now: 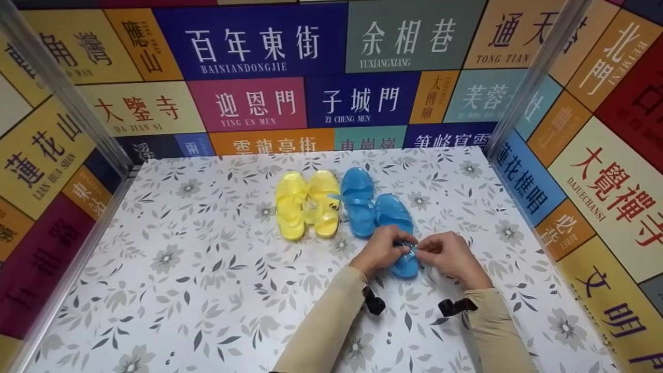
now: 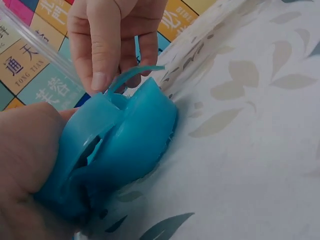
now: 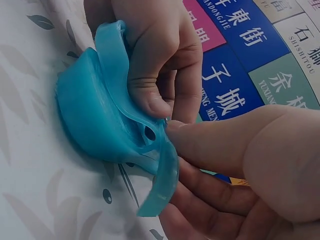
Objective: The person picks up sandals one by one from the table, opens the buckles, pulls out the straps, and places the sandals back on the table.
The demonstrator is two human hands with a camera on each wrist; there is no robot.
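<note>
A blue jelly sandal (image 1: 393, 210) stands on the table between the two hands, its toe pointing away. My left hand (image 1: 382, 248) grips its ankle strap (image 3: 112, 55) from the left, thumb pressed on the band. From the other side my right hand (image 1: 449, 255) pinches the strap near a small buckle (image 3: 166, 121), and the strap's loose end (image 3: 165, 187) hangs past the fingers. The right fingertips partly cover the buckle, so how far the strap runs through it is hidden. Left of this sandal stands its blue mate (image 1: 357, 207), with a strap end sticking out leftward.
A pair of yellow jelly sandals, the left one (image 1: 291, 207) and the right one (image 1: 325, 215), stands beside the blue pair. The table (image 1: 207, 290) wears a white leaf-patterned cover. Panels printed with place names (image 1: 248, 46) wall its back and sides.
</note>
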